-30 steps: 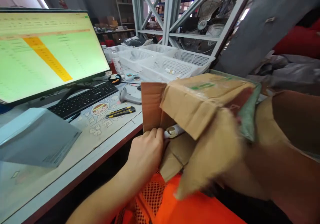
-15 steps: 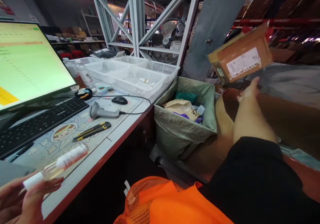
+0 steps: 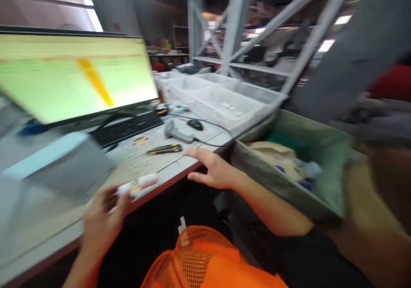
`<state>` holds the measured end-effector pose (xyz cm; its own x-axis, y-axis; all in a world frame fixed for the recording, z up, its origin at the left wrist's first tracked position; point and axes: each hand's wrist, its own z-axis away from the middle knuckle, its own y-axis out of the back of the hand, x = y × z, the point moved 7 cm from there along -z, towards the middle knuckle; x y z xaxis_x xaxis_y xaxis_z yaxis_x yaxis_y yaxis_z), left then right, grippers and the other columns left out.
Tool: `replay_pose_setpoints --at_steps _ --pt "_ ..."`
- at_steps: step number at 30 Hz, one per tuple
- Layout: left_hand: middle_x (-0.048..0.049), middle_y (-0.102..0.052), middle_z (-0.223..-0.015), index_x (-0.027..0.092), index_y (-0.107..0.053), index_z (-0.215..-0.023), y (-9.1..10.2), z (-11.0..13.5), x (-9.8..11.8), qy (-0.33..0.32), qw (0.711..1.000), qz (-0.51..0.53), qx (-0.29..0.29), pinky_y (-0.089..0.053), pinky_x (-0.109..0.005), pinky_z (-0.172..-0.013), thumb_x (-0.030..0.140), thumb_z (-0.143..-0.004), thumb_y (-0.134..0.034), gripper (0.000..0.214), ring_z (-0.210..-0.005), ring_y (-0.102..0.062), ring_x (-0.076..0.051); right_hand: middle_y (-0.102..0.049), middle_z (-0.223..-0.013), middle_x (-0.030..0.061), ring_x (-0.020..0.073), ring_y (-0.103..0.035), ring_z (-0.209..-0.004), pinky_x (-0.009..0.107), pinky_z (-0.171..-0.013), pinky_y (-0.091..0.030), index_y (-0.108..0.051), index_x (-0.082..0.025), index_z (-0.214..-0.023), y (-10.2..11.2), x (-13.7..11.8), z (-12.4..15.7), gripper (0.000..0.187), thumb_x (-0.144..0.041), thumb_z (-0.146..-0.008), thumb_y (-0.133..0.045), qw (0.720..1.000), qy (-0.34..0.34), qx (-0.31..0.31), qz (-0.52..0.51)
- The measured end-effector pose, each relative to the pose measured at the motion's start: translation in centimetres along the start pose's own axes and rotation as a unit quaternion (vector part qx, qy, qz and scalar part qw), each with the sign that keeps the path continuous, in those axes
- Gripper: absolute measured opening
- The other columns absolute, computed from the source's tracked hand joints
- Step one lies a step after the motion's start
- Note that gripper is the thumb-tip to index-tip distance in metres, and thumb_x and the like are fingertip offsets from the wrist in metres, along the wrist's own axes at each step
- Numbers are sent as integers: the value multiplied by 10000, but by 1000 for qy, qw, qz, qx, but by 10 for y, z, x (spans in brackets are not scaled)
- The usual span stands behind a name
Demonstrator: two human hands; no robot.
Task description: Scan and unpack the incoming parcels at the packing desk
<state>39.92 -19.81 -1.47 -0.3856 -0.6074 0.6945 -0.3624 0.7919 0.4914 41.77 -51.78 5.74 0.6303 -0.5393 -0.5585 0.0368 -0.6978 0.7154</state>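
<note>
The picture is smeared by motion. My left hand (image 3: 102, 219) is at the desk's front edge, its fingers closed round a small clear bottle with white ends (image 3: 138, 184). My right hand (image 3: 213, 170) is stretched out over the desk's corner, fingers spread and empty, near a yellow and black utility knife (image 3: 164, 149). A barcode scanner (image 3: 176, 132) and a black mouse (image 3: 195, 124) lie just beyond the knife.
A monitor (image 3: 73, 76) with a green sheet and a black keyboard (image 3: 126, 128) stand at the left. White mesh baskets (image 3: 231, 97) line the back of the desk. A green-lined bin (image 3: 308, 168) with packing waste stands right of the desk. A grey envelope (image 3: 58, 164) lies at the near left.
The cardboard box that flew from my right hand is gone from view. My right hand has swung back to the desk's corner. My left hand with the bottle has moved right. The view turned left.
</note>
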Motion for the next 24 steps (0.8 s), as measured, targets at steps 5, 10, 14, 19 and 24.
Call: replay_pose_setpoints --at_steps 5,10,14,19,24 --pt "-48 -750 -936 221 -634 -1048 -8 -10 19 40 997 59 -2 -624 -298 -727 500 -948 -623 296 -788 -756 -194 -699 -1338 122 296 -675 -1211 467 -1023 -540 -536 -231 -1459 -125 -41 -59 460 -348 -1014 -535 982 135 -132 12" --pt "-62 -745 -1023 229 -614 -1164 19 -10 -4 72 996 31 36 -579 -308 -753 432 -977 -616 276 -824 -735 -203 -759 -1114 104 262 -737 -956 396 -838 -571 -558 -218 -1370 -189 -46 -119 427 -348 -963 -556 973 160 -163 -31" --pt "-93 -703 -1251 248 -566 -1279 58 -18 -19 74 982 51 165 -576 -311 -793 459 -955 -658 398 -911 -722 -202 -761 -961 85 226 -720 -780 354 -747 -559 -592 -196 -1198 -196 -22 -157 351 -414 -923 -583 989 61 -118 -68" --pt "-178 -512 -1515 232 -466 -1418 95 -41 -82 153 946 70 278 -444 -488 -1116 409 -711 -905 851 -1380 -510 -349 -769 -923 107 263 -720 -792 417 -804 -562 -578 -170 -1258 -199 15 -179 455 -371 -854 -635 997 -13 -54 -45" --pt "-158 -711 -1143 165 -619 -1142 75 -50 -134 260 915 231 204 -494 -491 -1055 324 -520 -1009 751 -1168 -655 -347 -761 -1114 137 288 -723 -989 459 -926 -555 -550 -177 -1401 -163 39 -177 619 -471 -863 -634 999 -12 -34 -28"
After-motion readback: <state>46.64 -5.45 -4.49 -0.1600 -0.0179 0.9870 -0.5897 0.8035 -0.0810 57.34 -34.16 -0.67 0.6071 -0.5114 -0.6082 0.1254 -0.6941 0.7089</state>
